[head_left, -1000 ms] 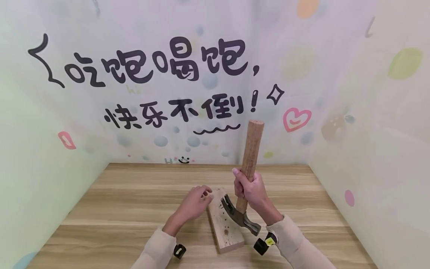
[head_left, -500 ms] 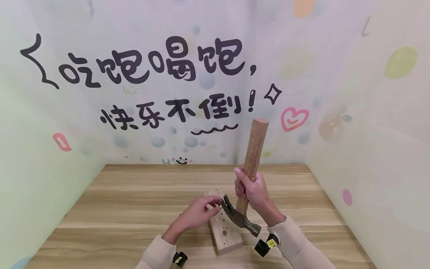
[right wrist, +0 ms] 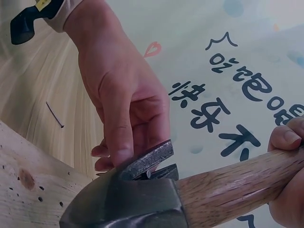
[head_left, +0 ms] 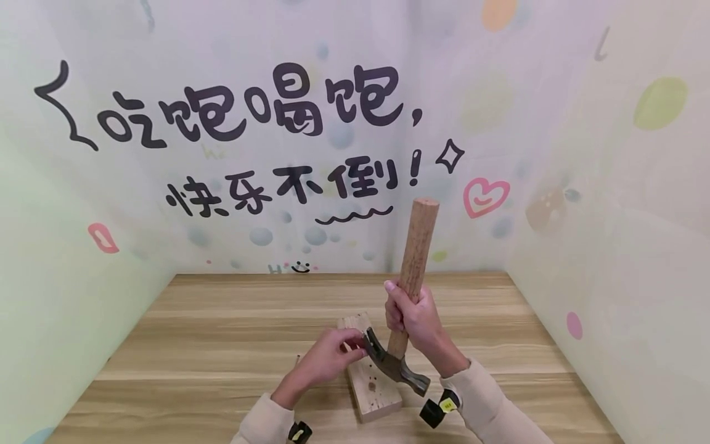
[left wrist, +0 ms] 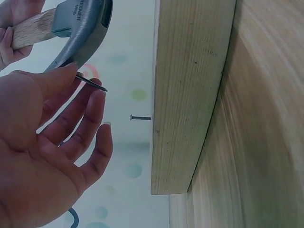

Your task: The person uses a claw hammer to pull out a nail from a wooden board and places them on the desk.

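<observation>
My right hand (head_left: 417,316) grips the wooden handle of a claw hammer (head_left: 421,240), near the head, with the handle pointing up. The hammer head hangs over a wooden block (head_left: 379,404), claw to the left. My left hand (head_left: 327,354) is at the claw tips. In the left wrist view its thumb and fingers pinch a nail (left wrist: 93,84) whose pointed end sticks out. The right wrist view shows the nail's head (right wrist: 149,175) in the claw slot. Another nail (left wrist: 140,118) stands partly driven in the block's face.
A loose nail (right wrist: 54,115) lies on the wood-grain table (head_left: 222,308), left of the block. Several small holes and a dark knot (head_left: 371,386) mark the block's top. Printed walls (head_left: 277,246) enclose the table at back and sides. Black cameras (head_left: 432,412) sit at both wrists.
My left hand has moved right, from the block's left edge to the claw, and now pinches the nail that sits in it. The hammer and right hand have stayed nearly in place.
</observation>
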Tool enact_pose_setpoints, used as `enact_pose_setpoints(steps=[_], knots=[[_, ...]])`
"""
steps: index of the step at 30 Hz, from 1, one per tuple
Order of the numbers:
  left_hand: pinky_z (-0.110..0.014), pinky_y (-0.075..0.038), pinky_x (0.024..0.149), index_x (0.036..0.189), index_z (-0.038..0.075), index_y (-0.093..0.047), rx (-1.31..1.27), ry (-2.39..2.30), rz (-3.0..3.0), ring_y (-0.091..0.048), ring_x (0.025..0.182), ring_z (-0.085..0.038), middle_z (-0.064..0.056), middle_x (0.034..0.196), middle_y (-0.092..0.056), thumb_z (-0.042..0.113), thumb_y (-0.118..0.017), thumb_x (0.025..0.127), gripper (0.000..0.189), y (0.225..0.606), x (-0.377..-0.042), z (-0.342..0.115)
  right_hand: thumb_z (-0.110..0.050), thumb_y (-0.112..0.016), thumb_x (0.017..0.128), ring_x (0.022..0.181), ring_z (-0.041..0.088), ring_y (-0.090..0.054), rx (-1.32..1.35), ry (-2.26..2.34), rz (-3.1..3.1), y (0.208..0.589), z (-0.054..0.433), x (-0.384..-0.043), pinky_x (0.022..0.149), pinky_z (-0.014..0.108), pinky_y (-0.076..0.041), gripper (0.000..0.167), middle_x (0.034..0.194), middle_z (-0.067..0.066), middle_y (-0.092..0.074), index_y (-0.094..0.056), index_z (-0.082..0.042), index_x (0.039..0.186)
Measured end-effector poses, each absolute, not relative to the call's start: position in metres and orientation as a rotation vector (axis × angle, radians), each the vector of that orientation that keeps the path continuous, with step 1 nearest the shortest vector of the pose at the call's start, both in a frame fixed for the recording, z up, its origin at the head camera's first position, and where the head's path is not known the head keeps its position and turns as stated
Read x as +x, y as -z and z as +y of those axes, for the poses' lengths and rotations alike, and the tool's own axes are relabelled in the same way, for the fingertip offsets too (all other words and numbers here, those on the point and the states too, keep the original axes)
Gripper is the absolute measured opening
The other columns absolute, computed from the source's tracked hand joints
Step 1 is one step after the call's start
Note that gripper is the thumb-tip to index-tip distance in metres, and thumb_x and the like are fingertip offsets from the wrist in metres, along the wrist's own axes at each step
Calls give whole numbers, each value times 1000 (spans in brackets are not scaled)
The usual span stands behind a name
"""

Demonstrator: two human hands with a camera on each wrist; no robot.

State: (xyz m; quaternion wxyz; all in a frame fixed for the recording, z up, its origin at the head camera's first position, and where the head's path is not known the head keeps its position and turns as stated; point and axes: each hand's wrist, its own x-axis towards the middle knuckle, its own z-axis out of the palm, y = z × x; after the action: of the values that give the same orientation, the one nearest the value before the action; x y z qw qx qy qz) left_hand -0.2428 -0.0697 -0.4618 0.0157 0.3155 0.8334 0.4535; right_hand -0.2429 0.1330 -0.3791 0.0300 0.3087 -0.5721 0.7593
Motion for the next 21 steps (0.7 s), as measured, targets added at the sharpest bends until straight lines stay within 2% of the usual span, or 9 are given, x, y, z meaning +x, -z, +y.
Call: enact_pose_setpoints(steps=[6, 13, 21], knots=[[-22, -51, 69, 96, 13, -71, 1014, -1392, 2631, -62, 79, -3, 5, 87, -71, 13, -68, 94, 4, 465, -242, -67, -12, -46, 105, 40, 18, -30, 967, -2337, -1774, 379, 132, -241, 36, 32, -26, 29, 52, 4, -33, -37, -2, 79], [-21, -49, 67, 95, 14, -70, 1045, -1376, 2662, -60, 78, -2, 6, 86, -70, 14, -67, 94, 3, 466, -242, -67, -12, -46, 105, 40, 19, -29, 969, -2340, -1775, 380, 132, -240, 37, 31, -26, 35, 52, 7, -32, -34, 2, 75], [-20, -50, 66, 91, 15, -68, 1118, -1349, 2721, -59, 76, -2, 5, 85, -70, 11, -68, 93, 5, 470, -242, -66, -10, -45, 105, 40, 19, -30, 968, -2322, -1798, 383, 131, -239, 37, 29, -29, 32, 53, 6, -33, -34, 5, 79]])
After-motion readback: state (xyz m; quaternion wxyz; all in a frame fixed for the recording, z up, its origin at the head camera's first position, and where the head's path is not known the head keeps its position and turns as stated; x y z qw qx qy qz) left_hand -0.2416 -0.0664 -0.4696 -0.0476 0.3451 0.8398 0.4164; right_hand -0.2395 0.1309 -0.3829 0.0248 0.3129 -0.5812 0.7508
